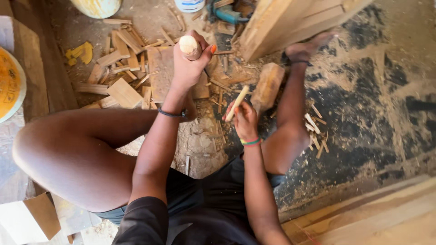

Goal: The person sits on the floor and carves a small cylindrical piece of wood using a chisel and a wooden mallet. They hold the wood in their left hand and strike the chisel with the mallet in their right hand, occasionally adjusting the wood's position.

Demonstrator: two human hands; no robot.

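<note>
Two hands over a scrap-strewn floor [363, 104], left hand [188, 63] fisted around a raised round handle [189, 46], right hand [245, 120] pinching a pale stick [237, 102] upright beside a wood block [268, 86], offcuts [120, 59] beyond the left knee.

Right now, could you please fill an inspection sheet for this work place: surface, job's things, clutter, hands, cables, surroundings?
Surface: dirt floor, dusty with dark patches.
Job's things: pale wooden handle in the left hand; thin light stick in the right hand; wood block just beyond it.
Clutter: wood offcuts and small chips scattered around.
Hands: left hand closed on the handle; right hand closed on the stick.
Cables: nothing seen.
Surroundings: timber planks ahead, boards at lower right, yellow round object at left.
</note>
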